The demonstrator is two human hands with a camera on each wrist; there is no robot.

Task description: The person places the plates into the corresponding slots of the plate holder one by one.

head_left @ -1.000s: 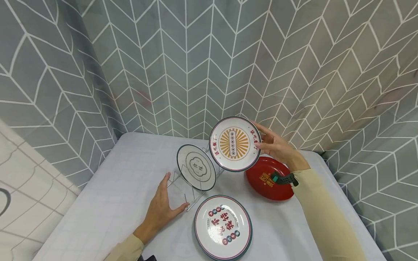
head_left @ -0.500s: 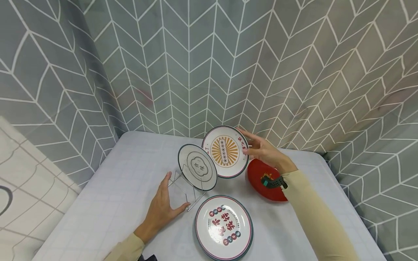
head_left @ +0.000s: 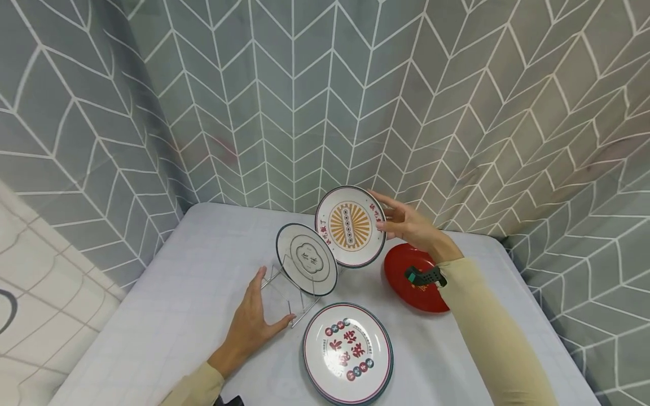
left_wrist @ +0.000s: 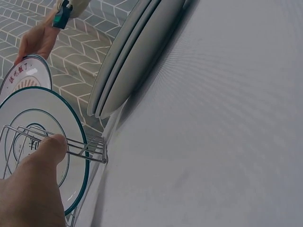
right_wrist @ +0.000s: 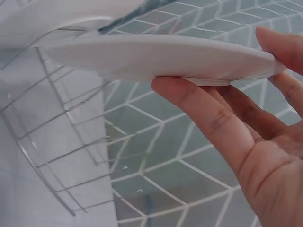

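Observation:
My left hand (head_left: 250, 324) holds the wire dish rack (left_wrist: 94, 150) by its near end; in the left wrist view the thumb lies over its wires. A white plate with a dark rim (head_left: 307, 259) stands tilted in the rack. Between thumb and fingers, my right hand (head_left: 412, 226) pinches the right edge of a white plate with an orange sunburst (head_left: 350, 225). That plate is raised behind the racked one and partly overlapped by it in the head view. Seen from the right wrist, the fingers (right_wrist: 208, 113) support its underside, with rack wires below left.
A stack of white plates with red lettering (head_left: 347, 352) lies in front of the rack. To the right, a red oval plate (head_left: 401, 279) lies on the white-covered table (head_left: 213, 248), partly hidden by the right wrist. Patterned curtains (head_left: 304, 101) hang behind the table.
The right hand has carried the sunburst plate left and down toward the rack, then raised it slightly. My left hand and the rack have stayed put.

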